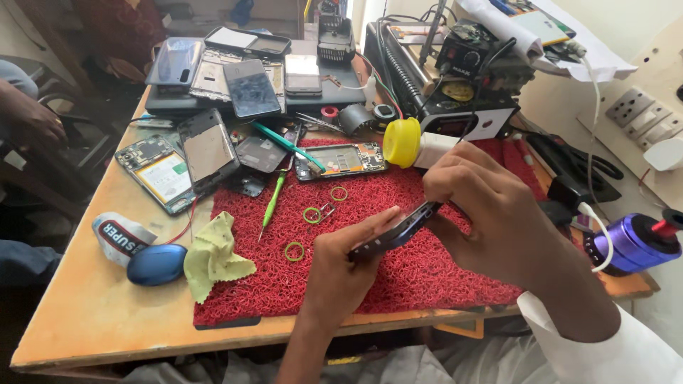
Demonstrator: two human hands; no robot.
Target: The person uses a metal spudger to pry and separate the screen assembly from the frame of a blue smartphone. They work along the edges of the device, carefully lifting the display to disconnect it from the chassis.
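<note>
I hold a dark smartphone (395,231) on edge above a red looped mat (427,277). My left hand (345,267) grips its lower end from below. My right hand (484,206) pinches its upper end, fingers curled over the top corner. The phone's screen side is turned away, so only its thin side shows. Just beyond my right hand lies a white bottle with a yellow cap (403,142).
On the mat lie an opened phone frame (341,160), a green screwdriver (272,203) and green rubber rings (311,215). Several dismantled phones (206,146) crowd the wooden table's left and back. A purple cylinder (633,245) stands right, a soldering station (462,78) behind, and another person's hand (32,117) far left.
</note>
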